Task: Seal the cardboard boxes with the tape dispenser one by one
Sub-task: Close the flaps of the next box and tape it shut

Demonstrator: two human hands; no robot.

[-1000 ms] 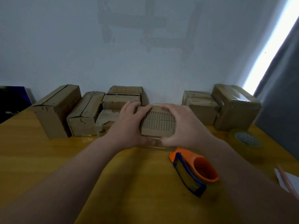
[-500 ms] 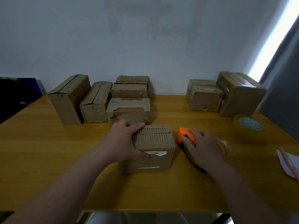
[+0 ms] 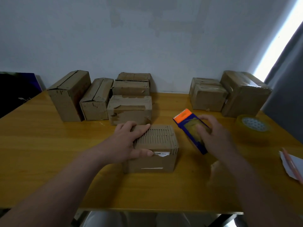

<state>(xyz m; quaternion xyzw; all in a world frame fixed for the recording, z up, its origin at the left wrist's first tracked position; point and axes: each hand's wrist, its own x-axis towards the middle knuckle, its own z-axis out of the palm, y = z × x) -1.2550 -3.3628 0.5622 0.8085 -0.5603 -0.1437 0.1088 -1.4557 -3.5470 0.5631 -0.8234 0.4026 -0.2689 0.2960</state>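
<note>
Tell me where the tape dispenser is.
Head view, right of centre: the right hand grips the tape dispenser beside the box under the left hand.

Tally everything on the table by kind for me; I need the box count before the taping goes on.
cardboard boxes: 9, counting the near box gripped by the left hand
tape dispenser: 1, held in the right hand
tape roll: 1
paper sheet: 1
pencil: 1
Total: 13

The wooden table (image 3: 49, 153) bears cardboard boxes (image 3: 129, 110), a tape roll (image 3: 253, 126) and some paper (image 3: 293, 164).
</note>
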